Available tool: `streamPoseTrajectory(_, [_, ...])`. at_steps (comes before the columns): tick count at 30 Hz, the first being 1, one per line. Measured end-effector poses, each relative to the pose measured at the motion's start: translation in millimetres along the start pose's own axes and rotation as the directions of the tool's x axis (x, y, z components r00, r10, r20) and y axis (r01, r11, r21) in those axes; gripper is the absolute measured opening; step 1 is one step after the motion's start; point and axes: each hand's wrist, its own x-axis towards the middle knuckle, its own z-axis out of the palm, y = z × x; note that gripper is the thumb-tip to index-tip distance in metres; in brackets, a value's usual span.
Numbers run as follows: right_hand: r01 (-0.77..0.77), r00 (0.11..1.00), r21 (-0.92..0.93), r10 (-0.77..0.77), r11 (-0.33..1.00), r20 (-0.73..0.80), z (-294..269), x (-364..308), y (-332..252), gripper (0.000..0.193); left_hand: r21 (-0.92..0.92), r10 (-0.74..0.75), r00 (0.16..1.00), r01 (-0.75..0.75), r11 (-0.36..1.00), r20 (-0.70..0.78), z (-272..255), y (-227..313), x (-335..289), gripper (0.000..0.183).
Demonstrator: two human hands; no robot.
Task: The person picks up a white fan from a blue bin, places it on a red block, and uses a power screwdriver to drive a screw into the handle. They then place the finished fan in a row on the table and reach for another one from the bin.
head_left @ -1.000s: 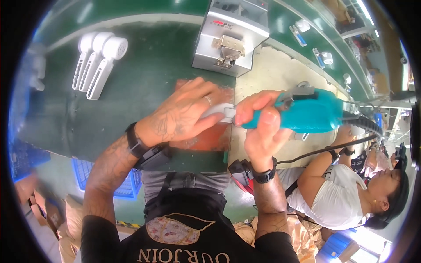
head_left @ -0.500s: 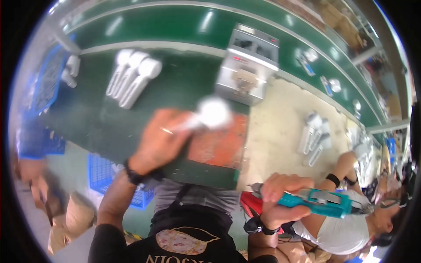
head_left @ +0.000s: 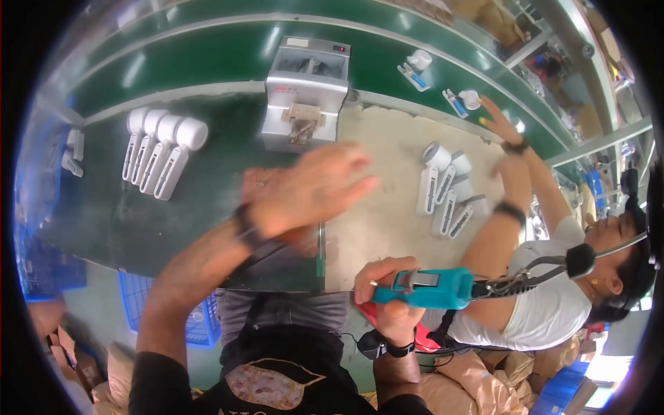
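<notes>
My left hand point(head_left: 318, 188) reaches rightward over an orange-red mat point(head_left: 261, 181) at the bench's middle, fingers apart and holding nothing. In my right hand point(head_left: 389, 297) is a teal electric screwdriver point(head_left: 436, 290), lying level near the bench's front edge with its cord running off to the right. Left of my left hand, a slanted row of white scoop-like pieces point(head_left: 166, 169) lies on the green bench top, each with a round head and a slotted handle. Several similar pieces point(head_left: 446, 180) sit on the pale board point(head_left: 373, 200) to the right.
A silver screw feeder point(head_left: 304, 97) stands behind my left hand. At right, a co-worker in a white top point(head_left: 532, 297) reaches with one hand point(head_left: 503, 124) toward white and blue parts point(head_left: 470, 100) on the green conveyor point(head_left: 228, 59). A blue crate point(head_left: 200, 321) stands below the bench at left.
My left hand has let go of the white scoop-like piece and moved right. The left row has one more piece. My view has shifted right; the screwdriver stays in my right hand.
</notes>
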Motion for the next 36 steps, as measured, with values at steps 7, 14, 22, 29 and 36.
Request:
streamPoseTrajectory(7, [-0.038, 0.999, -0.036, 0.038, 0.999, -0.014, 13, -4, 3, 0.072, 0.116, -0.263, 0.952, 0.247, 0.962, 0.156, 130, -2, 83, 0.045])
streamPoseTrajectory(14, [0.057, 0.997, -0.157, -0.064, 0.986, -0.046, -1, -4, 6, 0.073, 0.127, -0.239, 0.959, 0.220, 0.967, 0.152, 107, -8, 66, 0.042])
streamPoseTrajectory(22, [0.066, 0.997, -0.196, -0.070, 0.978, -0.014, 5, 23, 18, 0.074, -0.040, -0.118, 0.987, 0.123, 0.992, 0.104, -22, 6, -28, 0.022])
streamPoseTrajectory(29, [0.067, 0.997, -0.160, -0.073, 0.985, -0.036, 46, 46, 15, 0.076, 0.142, 0.085, 0.995, -0.091, 0.986, 0.052, -57, -25, -71, 0.022])
streamPoseTrajectory(36, [0.283, 0.955, -0.191, -0.294, 0.940, -0.029, 73, 115, 12, 0.069, 0.097, 0.016, 0.983, -0.034, 0.995, 0.185, -68, -40, -73, 0.032])
